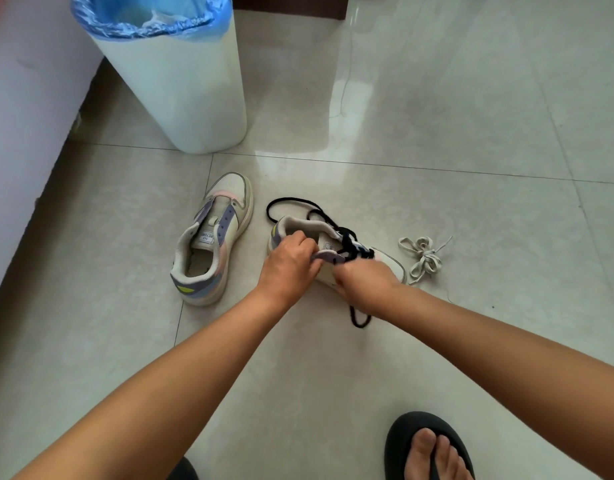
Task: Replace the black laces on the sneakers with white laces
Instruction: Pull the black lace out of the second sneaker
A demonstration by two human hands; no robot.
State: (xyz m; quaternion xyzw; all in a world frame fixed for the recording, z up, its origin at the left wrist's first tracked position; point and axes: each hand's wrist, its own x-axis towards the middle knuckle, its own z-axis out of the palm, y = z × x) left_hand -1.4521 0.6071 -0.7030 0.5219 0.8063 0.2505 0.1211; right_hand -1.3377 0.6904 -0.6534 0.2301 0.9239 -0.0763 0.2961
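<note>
Both hands are working at the centre of the frame, over the sneaker (336, 251) lying on the tiled floor (437, 168). The left hand (290, 263) is curling round the purple eyelet flap, pinching it and bracing the shoe. The right hand (362, 280) is closing on the black lace (347, 242), which is bunching in a thick tangle across the eyelets, with one loop trailing toward the upper part of the frame and another dangling below the right wrist.

Left of centre, the second sneaker (212, 237) is sitting with no lace in it at all. The white laces (423, 258) are waiting in a knotted bundle just right of the working shoe.

The risk I'm seeing: that black tangle could be cinching tighter if the right hand is pulling on the bunch rather than on a single strand, jamming it in an eyelet. The shoe could also be twisting out of the left hand's pinch under a hard tug. And the white bundle is knotted, so it will likely need untying before threading.
</note>
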